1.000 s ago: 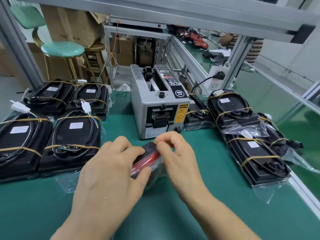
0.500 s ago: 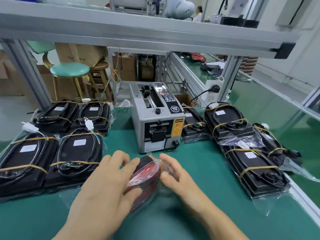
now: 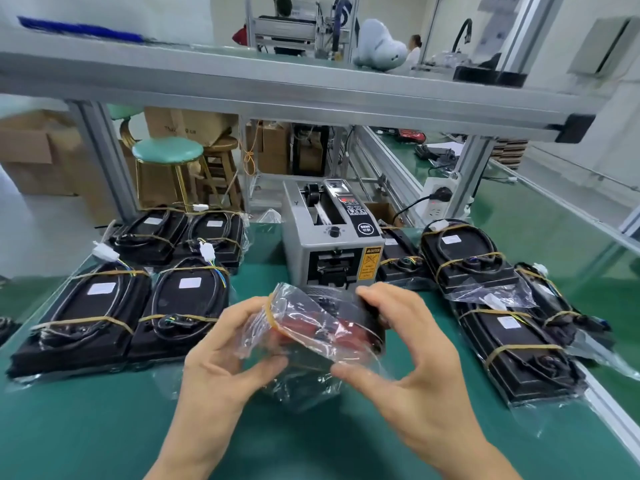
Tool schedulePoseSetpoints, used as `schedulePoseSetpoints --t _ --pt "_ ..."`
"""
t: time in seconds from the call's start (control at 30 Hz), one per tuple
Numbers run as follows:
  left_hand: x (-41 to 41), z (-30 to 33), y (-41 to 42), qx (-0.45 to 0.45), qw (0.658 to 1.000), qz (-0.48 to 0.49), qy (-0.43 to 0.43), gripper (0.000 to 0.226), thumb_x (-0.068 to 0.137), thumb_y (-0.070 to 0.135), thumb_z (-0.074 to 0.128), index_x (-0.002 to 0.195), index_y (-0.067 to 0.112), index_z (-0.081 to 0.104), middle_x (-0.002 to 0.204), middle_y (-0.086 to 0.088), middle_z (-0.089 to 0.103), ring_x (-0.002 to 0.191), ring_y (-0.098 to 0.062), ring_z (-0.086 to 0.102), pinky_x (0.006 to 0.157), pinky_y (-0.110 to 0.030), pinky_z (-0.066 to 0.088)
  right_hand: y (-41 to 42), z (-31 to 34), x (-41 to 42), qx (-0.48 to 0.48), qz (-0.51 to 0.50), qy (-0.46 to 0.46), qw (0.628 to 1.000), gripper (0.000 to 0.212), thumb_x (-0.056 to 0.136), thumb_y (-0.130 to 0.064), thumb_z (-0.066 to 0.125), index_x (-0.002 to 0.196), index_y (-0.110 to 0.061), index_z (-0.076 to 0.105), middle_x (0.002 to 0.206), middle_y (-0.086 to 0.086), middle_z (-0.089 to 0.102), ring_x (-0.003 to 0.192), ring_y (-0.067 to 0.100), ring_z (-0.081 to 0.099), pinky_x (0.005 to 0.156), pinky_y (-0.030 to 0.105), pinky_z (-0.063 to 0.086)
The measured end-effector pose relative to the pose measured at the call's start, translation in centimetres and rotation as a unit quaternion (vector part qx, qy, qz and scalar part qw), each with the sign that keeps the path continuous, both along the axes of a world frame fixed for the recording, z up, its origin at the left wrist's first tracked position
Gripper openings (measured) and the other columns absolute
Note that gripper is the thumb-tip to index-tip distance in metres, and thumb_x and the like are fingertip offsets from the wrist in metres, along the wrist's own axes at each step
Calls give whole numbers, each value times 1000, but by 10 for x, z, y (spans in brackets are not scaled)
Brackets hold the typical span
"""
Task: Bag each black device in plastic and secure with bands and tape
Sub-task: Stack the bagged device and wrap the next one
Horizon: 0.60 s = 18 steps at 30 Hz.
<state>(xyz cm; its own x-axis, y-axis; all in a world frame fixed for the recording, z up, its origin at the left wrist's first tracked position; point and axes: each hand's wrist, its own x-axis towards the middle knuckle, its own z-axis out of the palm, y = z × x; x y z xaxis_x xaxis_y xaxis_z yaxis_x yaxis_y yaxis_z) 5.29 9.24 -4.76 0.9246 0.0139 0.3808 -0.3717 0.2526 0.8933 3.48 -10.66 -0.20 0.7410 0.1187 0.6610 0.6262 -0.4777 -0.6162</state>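
A black device with a red lens, wrapped in a clear plastic bag, is lifted above the green table in front of the tape dispenser. My left hand grips its left end, where a yellow rubber band crosses the bag. My right hand holds the right end between thumb and fingers. Loose bag plastic hangs below the device.
A grey tape dispenser stands mid-table. Bagged, banded black devices lie in a group at the left and in a row at the right. The table's metal edge runs along the right. An aluminium frame beam crosses overhead.
Both hands have raised the bagged device off the table and turned it. The camera has tilted upward, showing more of the room behind.
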Motion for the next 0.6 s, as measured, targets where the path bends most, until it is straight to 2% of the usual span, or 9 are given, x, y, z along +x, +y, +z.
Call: schedulePoseSetpoints --t 0.13,0.23,0.33,0.37,0.43,0.5,0.57,0.6 --pt "-2 1 -1 18 1000 3 12 66 57 11 88 116 29 65 115 -2 69 105 -19 65 90 -38 54 2 4 -4 -26 -6 -16 1000 62 70 -31 81 126 -22 56 126 -9 55 118 13 55 100 18 41" --pt "-1 3 1 53 997 -32 39 73 57 17 89 123 31 62 119 -4 68 109 -21 65 91 -32 53 3 5 -1 -17 18 15 1000 65 67 -28 81 127 -27 57 126 -12 56 120 13 55 99 17 41" --pt "-5 6 -5 1 995 -56 86 62 63 30 87 121 27 65 118 -7 69 109 -23 66 85 -27 54 7 5 8 114 52 161 979 69 65 -41 82 128 -44 53 130 -20 56 124 5 52 103 21 41" --pt "-6 7 -9 -34 990 -58 120 59 63 35 87 117 24 67 116 -9 70 109 -26 66 85 -30 55 10 4 11 167 58 221 959 71 65 -49 80 129 -49 50 130 -25 55 124 -1 50 105 25 41" --pt "-7 10 -15 -102 973 -59 200 49 69 34 81 113 18 68 115 -14 70 108 -33 66 90 -44 54 18 -1 13 208 64 313 925 82 59 -63 78 132 -56 41 130 -31 53 121 -10 49 106 28 43" --pt "-7 12 -15 -134 950 -62 274 48 71 34 73 115 13 68 113 -16 70 105 -35 67 94 -53 50 22 -11 11 212 111 386 891 97 52 -56 84 131 -62 28 132 -26 53 115 -9 55 92 21 51" --pt "-8 15 -7 -139 938 -61 311 52 71 37 70 116 12 67 111 -17 70 102 -36 68 89 -54 53 22 -14 7 183 206 436 857 103 57 -33 85 136 -55 22 127 -17 63 113 2 62 83 19 53" --pt "-9 17 -4 -137 934 -58 326 52 72 39 69 116 12 68 111 -17 70 101 -36 68 87 -53 54 21 -13 5 151 245 433 854 104 60 -24 83 139 -50 21 124 -19 64 112 5 63 83 18 52"
